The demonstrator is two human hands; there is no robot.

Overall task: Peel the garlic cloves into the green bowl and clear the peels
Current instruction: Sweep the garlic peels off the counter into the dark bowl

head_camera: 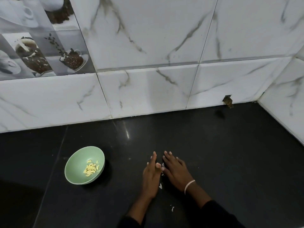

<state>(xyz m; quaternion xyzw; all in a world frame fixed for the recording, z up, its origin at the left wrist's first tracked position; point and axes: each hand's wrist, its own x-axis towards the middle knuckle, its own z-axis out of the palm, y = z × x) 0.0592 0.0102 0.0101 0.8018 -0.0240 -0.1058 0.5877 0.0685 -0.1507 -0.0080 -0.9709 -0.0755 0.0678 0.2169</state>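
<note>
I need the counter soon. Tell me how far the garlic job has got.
Done: peeled cloves lie in the green bowl. In hand: the left hand and right hand, fingers straight, flank white peel scraps on the black counter. Left: clearing those scraps, plus a stray bit nearer the person.

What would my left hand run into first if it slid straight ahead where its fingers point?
Ahead of the left hand lies only bare black counter, as far as I can tell; the first obstacle would be the marble-tiled wall behind it.
</note>
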